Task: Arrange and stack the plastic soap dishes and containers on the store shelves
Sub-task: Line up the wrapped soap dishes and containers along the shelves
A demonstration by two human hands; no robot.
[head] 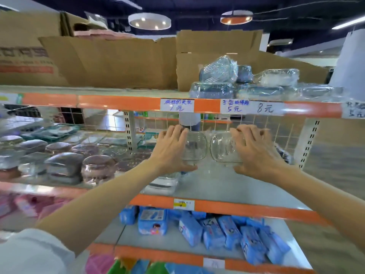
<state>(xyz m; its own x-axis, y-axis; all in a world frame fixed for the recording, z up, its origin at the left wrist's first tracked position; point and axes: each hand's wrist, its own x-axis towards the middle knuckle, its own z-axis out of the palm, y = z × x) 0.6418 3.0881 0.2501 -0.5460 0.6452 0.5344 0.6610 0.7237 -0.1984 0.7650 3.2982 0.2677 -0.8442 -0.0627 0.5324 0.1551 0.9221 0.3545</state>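
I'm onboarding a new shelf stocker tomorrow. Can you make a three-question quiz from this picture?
1. True or false: each hand grips its own clear dish.
2. What lies on the shelf below the hands: A) blue packets B) glass jars C) towels?
3. What stands behind the wrapped dishes on the top shelf?

Key:
1. True: left hand grips the left clear dish, right hand the right clear dish.
2. A, blue packets.
3. Cardboard boxes behind the wrapped dishes.
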